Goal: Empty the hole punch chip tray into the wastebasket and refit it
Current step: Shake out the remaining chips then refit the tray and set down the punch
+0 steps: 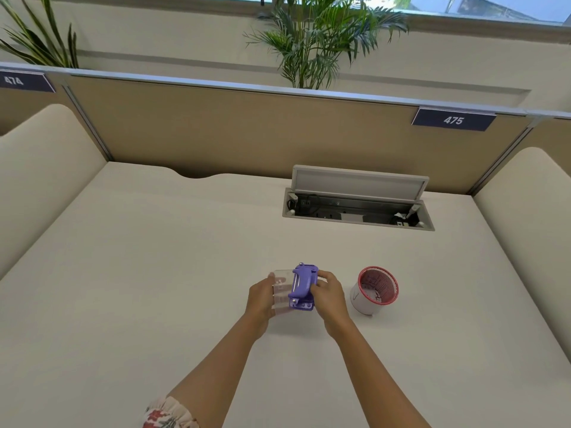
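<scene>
The pale counter sits inside tan partition walls, with an open cable box set into it near the back. A small red-rimmed wastebasket stands just right of the hands; its contents cannot be told. The left hand grips the clear chip tray against the purple hole punch, which the right hand clasps.
</scene>
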